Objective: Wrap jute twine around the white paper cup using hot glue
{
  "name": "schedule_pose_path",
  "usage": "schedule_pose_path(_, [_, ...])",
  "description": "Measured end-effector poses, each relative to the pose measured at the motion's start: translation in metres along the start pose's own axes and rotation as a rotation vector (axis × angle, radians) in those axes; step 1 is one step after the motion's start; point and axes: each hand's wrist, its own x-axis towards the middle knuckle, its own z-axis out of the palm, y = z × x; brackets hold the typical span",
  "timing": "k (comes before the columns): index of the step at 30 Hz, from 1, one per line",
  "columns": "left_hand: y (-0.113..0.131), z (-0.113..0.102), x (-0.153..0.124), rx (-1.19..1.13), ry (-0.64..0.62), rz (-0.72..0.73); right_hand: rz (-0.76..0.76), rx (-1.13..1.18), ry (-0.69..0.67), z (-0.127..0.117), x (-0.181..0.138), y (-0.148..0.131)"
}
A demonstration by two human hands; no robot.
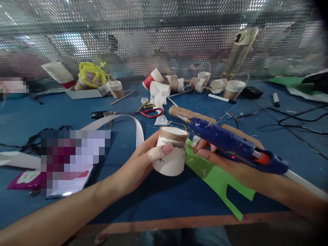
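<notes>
My left hand (143,160) is closed round a white paper cup (171,157) turned upside down, with brown twine wound about its upper rim. A bandage wraps the thumb. My right hand (217,159) grips a blue hot glue gun (230,141), its nozzle pointing left and almost touching the twine on the cup. A spool of brown twine (189,114) lies just behind the gun. Under both hands lies a green paper cut-out (217,179) on the blue table (77,102).
Several twine-wrapped paper cups (205,83) stand at the back by a perforated metal screen (153,34). Red-handled scissors (151,112), a yellow cord bundle (91,73), a white strip (138,130), black cables (294,119) and a marker (276,99) lie around. The table's front edge runs below my arms.
</notes>
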Motion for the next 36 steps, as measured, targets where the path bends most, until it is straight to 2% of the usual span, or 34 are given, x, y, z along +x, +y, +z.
schedule_pose_path(3, [-0.001,-0.001,0.0,-0.004,-0.001,-0.023,-0.032,-0.048,0.017,0.001,-0.002,-0.005])
schedule_pose_path(6, [-0.002,-0.001,0.0,0.016,0.029,-0.027,-0.081,-0.078,-0.031,-0.001,-0.002,-0.009])
schedule_pose_path(9, [-0.001,-0.001,0.001,-0.001,0.033,0.018,-0.191,-0.107,-0.103,-0.005,0.002,-0.01])
schedule_pose_path(11, [0.0,-0.001,0.001,-0.014,0.017,0.06,-0.242,-0.151,-0.101,-0.008,0.004,-0.008])
schedule_pose_path(17, [0.001,-0.006,-0.003,0.059,0.041,0.178,-0.24,-0.065,-0.162,-0.018,0.004,-0.001])
schedule_pose_path(23, [0.002,-0.007,-0.003,0.076,0.062,0.216,-0.259,-0.181,-0.186,-0.024,0.004,-0.003])
schedule_pose_path(28, [-0.004,-0.012,-0.004,0.153,0.119,0.234,-0.25,-0.289,-0.147,-0.025,0.001,-0.005])
schedule_pose_path(33, [-0.008,-0.013,-0.006,0.213,0.156,0.256,-0.323,-0.448,-0.056,-0.024,-0.003,0.0])
schedule_pose_path(36, [-0.005,-0.009,-0.006,0.242,0.167,0.276,-0.359,-0.454,-0.053,-0.024,-0.004,0.004])
